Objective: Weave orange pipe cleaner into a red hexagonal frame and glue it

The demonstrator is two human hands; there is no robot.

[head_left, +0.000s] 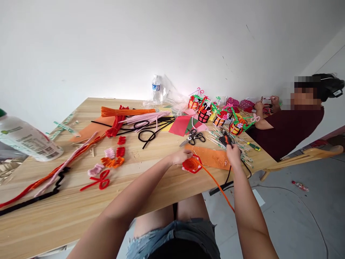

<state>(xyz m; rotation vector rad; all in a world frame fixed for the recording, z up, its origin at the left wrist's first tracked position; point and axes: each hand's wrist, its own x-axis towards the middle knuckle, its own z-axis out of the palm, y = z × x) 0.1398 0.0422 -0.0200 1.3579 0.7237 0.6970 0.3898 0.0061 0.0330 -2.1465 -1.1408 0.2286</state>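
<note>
My left hand (180, 157) pinches the edge of a red and orange coiled pipe-cleaner piece (192, 164) lying on the wooden table (151, 194). A long orange pipe cleaner (215, 183) trails from the coil past the table's edge. My right hand (233, 154) is wrapped round a black and orange glue gun (226, 140), its black cord (229, 176) hanging over the edge. An orange sheet (212, 157) lies between my two hands.
Scissors (193, 136), loose pipe cleaners (134, 120), small pipe-cleaner baskets (215, 115), coloured paper (180, 125), a water bottle (155, 88) and a white bottle (27, 140) crowd the table. Another person (291, 122) sits at the right end, hands busy. A wall stands behind.
</note>
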